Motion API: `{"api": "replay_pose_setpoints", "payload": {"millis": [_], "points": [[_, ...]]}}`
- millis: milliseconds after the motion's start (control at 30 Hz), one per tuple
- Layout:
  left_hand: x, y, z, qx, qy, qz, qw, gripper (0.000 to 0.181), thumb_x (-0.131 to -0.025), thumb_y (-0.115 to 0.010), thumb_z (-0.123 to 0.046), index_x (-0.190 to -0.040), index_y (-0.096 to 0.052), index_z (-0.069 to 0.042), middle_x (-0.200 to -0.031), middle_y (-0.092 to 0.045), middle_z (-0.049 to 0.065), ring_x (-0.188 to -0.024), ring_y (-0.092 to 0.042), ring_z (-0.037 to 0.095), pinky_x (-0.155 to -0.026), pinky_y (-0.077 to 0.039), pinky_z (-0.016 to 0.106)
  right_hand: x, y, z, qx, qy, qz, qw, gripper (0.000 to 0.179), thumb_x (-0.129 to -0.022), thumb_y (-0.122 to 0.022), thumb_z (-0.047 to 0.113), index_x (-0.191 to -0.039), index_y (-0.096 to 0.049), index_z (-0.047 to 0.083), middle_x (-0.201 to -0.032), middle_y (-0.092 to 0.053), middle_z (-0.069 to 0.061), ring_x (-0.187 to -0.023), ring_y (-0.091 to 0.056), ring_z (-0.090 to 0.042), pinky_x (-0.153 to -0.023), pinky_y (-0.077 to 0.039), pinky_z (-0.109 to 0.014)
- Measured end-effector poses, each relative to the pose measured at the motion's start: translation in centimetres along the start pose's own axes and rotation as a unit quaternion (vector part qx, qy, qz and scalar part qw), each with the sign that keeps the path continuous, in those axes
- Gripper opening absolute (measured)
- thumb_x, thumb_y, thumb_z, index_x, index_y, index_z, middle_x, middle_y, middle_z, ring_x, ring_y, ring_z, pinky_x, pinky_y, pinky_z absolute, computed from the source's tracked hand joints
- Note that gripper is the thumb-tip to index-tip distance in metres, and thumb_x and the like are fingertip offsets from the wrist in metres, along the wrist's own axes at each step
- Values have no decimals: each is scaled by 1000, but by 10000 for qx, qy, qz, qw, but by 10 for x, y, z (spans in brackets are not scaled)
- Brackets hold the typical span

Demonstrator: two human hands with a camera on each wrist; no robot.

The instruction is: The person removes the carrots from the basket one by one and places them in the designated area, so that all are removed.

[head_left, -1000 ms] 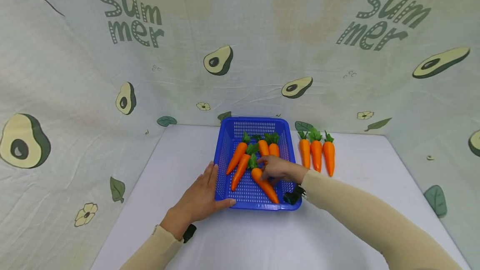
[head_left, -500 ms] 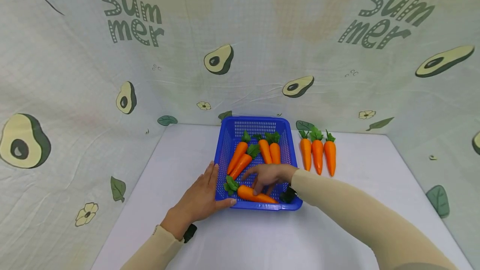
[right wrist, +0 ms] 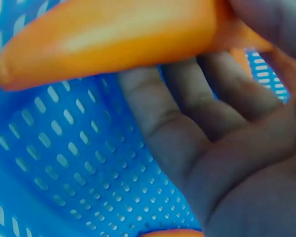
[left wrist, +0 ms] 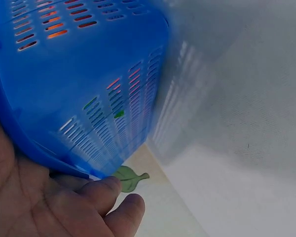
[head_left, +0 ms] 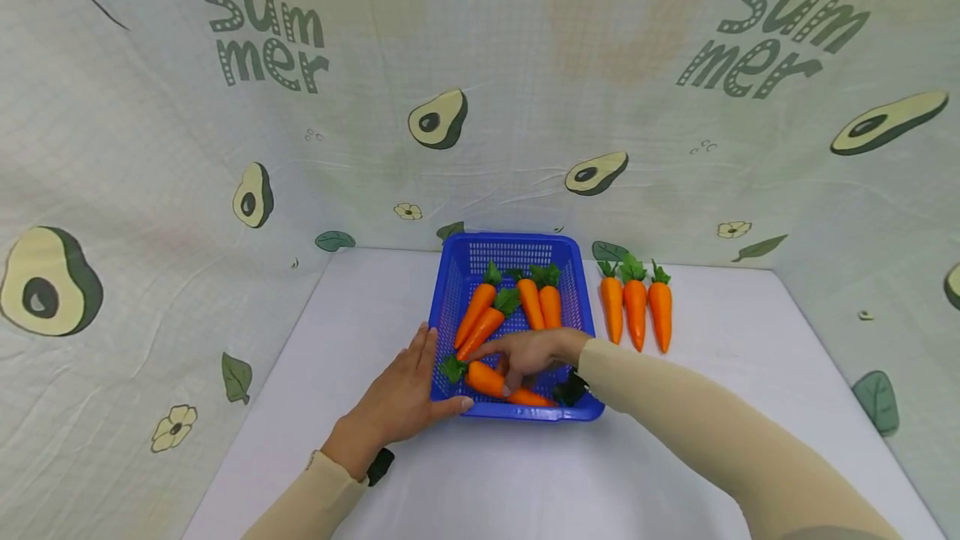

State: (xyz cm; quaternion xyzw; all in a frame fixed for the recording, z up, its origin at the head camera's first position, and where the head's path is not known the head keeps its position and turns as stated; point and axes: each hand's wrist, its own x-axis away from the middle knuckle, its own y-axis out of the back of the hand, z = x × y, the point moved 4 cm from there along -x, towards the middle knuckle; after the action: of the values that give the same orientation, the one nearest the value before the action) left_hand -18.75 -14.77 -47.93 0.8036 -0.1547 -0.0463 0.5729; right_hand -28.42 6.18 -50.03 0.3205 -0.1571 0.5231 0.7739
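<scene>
A blue plastic basket (head_left: 517, 414) with slotted walls holds several orange carrots with green tops. Inside it, near the front wall, my right hand (head_left: 517, 354) pinches one carrot (head_left: 486, 379) lying crosswise, leafy end to the left. In the right wrist view the thumb and fingers (right wrist: 153, 106) press on opposite sides of that carrot (right wrist: 113, 42). My left hand (head_left: 397, 394) rests against the basket's front left corner, fingers straight along the left side and thumb over the front rim. In the left wrist view the palm (left wrist: 24, 202) touches the basket edge.
Two carrots lean at the left of the basket, the nearer carrot (head_left: 482, 332) beside my right fingertips. Two more carrots (head_left: 551, 307) lie at the back right. Outside, to the right, three carrots (head_left: 635, 315) lie in a row on the white table (head_left: 720, 332). A printed cloth (head_left: 517, 107) hangs behind.
The carrot at the front has swung from slanting, top away from me, to lying crosswise with its top to the left. My right hand moved nearer and left with it. The left hand stayed put.
</scene>
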Motion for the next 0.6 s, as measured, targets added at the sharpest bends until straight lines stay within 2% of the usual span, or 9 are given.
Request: {"api": "replay_pose_setpoints", "payload": {"millis": [133, 433, 600], "points": [[0, 0, 0, 5, 18, 10, 10000, 126, -89, -57, -84, -168, -9, 1, -177, -6, 21, -158, -30, 42, -127, -28, 56, 2, 8, 0, -692, 228, -263, 9970, 74, -93, -79, 7, -157, -50, 28, -116, -64, -14, -93, -65, -26, -81, -63, -38], [-1, 1, -2, -22, 57, 4, 10000, 126, -88, -59, -84, -168, -10, 0, -177, -7, 21, -158, -31, 43, -127, -28, 56, 10, 22, 1, -1564, 645, -687, 9832, 69, -98, -75, 10, -159, -43, 17, -122, -68, -17, -102, -71, -29, -85, -65, -47], [0, 1, -1, -143, 58, 14, 9999, 127, -88, -57, -85, -168, -9, 0, -177, -6, 21, -161, -21, 42, -128, -26, 56, 14, 27, -1, -2018, 775, -892, 9723, 69, -100, -71, 6, -161, -40, 17, -127, -70, -17, -106, -74, -30, -88, -64, -51]]}}
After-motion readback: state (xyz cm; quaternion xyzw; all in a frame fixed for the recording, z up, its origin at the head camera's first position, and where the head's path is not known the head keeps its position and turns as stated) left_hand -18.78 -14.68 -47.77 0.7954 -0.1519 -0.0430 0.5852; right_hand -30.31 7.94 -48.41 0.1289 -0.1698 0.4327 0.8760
